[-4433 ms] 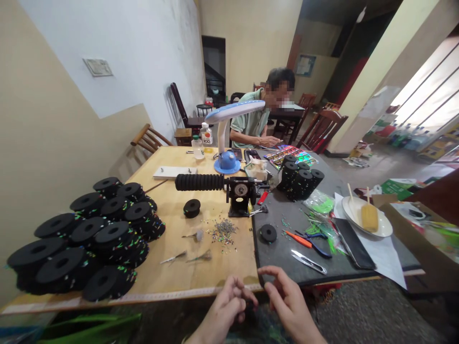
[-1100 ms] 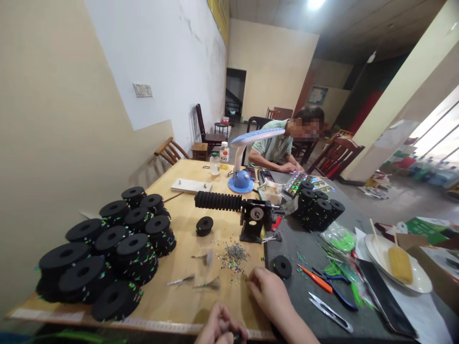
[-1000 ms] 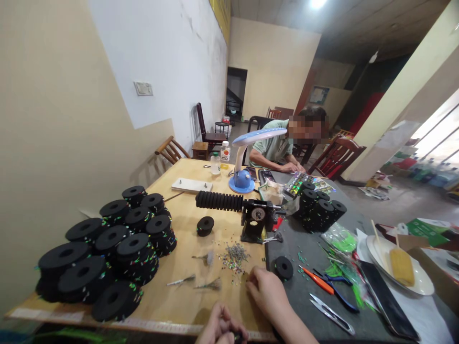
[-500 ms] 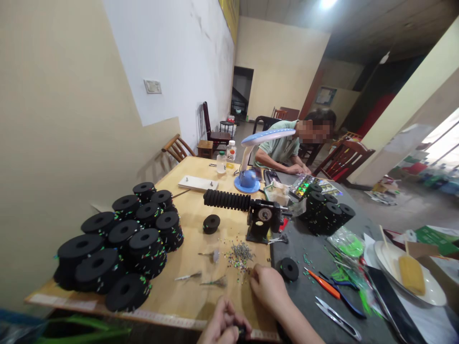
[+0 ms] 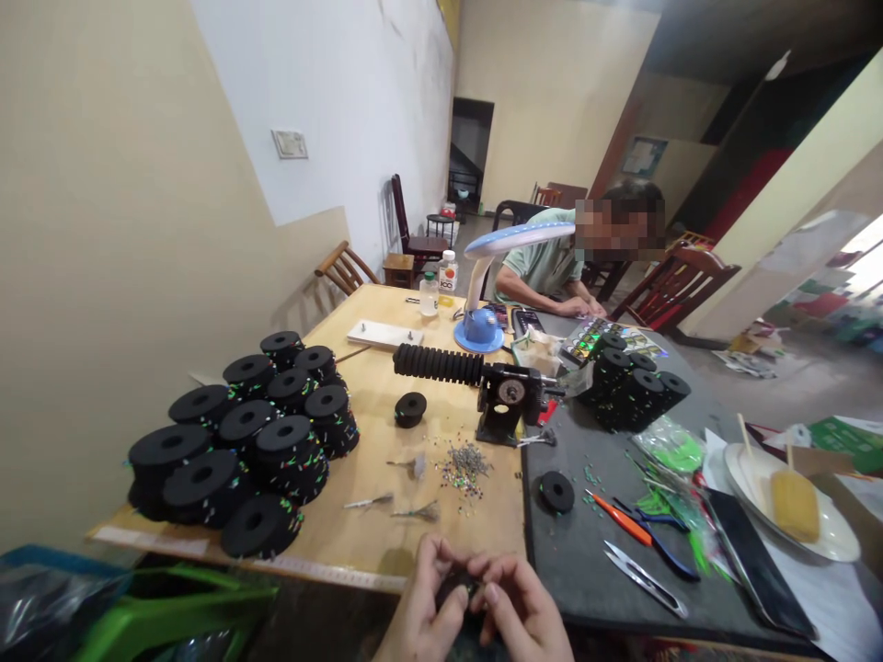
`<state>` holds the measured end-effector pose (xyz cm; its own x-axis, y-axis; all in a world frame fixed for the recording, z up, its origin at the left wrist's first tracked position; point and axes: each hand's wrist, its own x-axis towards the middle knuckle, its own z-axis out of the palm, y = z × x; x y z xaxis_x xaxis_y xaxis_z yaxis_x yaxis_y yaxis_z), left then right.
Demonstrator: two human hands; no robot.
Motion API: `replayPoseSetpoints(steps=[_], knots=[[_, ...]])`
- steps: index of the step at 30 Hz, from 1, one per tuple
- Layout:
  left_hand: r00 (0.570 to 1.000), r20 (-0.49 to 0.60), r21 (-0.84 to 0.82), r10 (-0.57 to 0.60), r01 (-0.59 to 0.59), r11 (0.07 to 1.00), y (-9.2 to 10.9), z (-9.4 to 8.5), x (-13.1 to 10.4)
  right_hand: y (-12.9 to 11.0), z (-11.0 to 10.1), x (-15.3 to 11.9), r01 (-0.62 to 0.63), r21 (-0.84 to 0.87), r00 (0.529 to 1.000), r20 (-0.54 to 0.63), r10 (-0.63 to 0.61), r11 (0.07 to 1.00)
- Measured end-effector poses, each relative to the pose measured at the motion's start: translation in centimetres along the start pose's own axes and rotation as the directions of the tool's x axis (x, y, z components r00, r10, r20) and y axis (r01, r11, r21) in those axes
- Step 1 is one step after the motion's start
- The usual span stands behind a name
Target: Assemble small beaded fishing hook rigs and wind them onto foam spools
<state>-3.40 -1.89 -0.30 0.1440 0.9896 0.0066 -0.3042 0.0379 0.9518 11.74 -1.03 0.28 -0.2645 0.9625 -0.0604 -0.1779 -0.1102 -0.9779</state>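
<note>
At the table's near edge my two hands are close together. My left hand (image 5: 429, 602) is closed round a black foam spool (image 5: 452, 583), mostly hidden by the fingers. My right hand (image 5: 516, 599) meets it from the right, thumb and fingertips pinched at the spool's side; whatever is in the pinch is too small to make out. Ahead of the hands lies a pile of tiny grey and coloured beads (image 5: 465, 467). Bundles of thin wires (image 5: 418, 511) lie left of the pile. Single black foam spools rest on the wood (image 5: 411, 409) and on the dark mat (image 5: 556, 493).
Stacked black spools (image 5: 257, 524) with coloured bits fill the left side. A black winding device (image 5: 509, 395) and blue lamp (image 5: 478, 329) stand ahead. Orange-handled pliers (image 5: 624, 522), scissors-like snips (image 5: 645, 579) and a plate (image 5: 735, 460) lie right. A co-worker (image 5: 542, 267) sits opposite.
My right hand has come back from the edge of the bead pile to my left hand. The left hand has risen slightly with the spool. The camera view has tipped down a little.
</note>
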Motion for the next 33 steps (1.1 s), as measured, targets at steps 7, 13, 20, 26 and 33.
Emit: replayPoseSetpoints(steps=[7,13,20,26,33], knots=[[0.999,-0.028,0.141,0.044,-0.039,0.989,0.6,0.3,-0.4,0.4,-0.4,-0.5,0.042,-0.037,0.999,0.021,-0.042,0.998],[0.997,-0.016,0.221,0.076,-0.070,0.973,1.0,0.6,-0.6,-0.4,-0.2,-0.9,0.088,-0.149,0.996,0.019,-0.086,0.985],[0.995,-0.031,0.257,0.096,-0.085,0.963,1.2,0.8,-0.8,-0.9,-0.1,-0.7,0.153,-0.216,0.988,0.016,-0.153,0.964],[0.991,-0.053,0.242,0.124,-0.107,0.964,1.0,0.9,-0.8,-1.1,0.0,-0.8,0.211,-0.267,0.977,0.030,-0.210,0.940],[0.989,-0.052,0.303,0.140,-0.118,0.946,0.7,0.7,-0.9,-2.1,0.0,-0.9,0.250,-0.415,0.967,0.065,-0.246,0.875]])
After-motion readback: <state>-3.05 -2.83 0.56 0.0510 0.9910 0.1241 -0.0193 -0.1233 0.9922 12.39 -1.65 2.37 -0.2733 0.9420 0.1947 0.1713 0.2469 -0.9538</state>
